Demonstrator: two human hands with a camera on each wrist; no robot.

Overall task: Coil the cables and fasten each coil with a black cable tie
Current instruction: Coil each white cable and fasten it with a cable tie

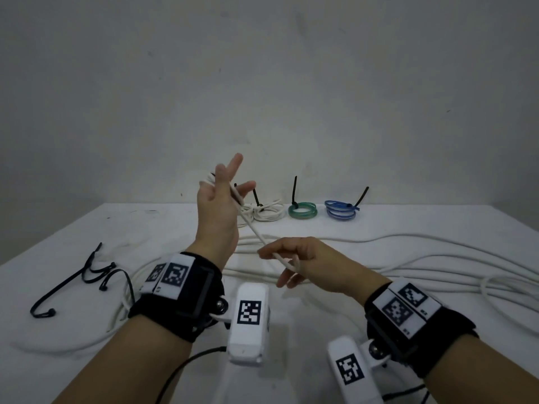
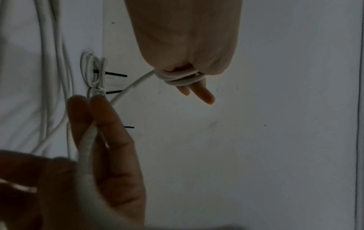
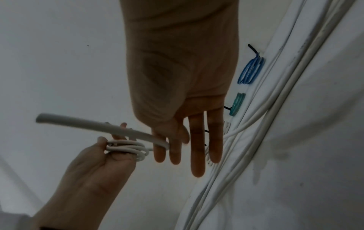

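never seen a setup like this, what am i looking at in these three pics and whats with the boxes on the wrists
No machine here: a person works with bare hands at a white table. The wide picture comes from a camera on the head. The white boxes strapped at the wrists are cameras too, each looking along its own hand. The left hand has a white cable wound in loops round its fingers; the right hand pinches the same cable lower down. At the back lie finished white coils, a green coil and a blue coil, each tied. Spare black cable ties lie at the left, loose white cables at the right.
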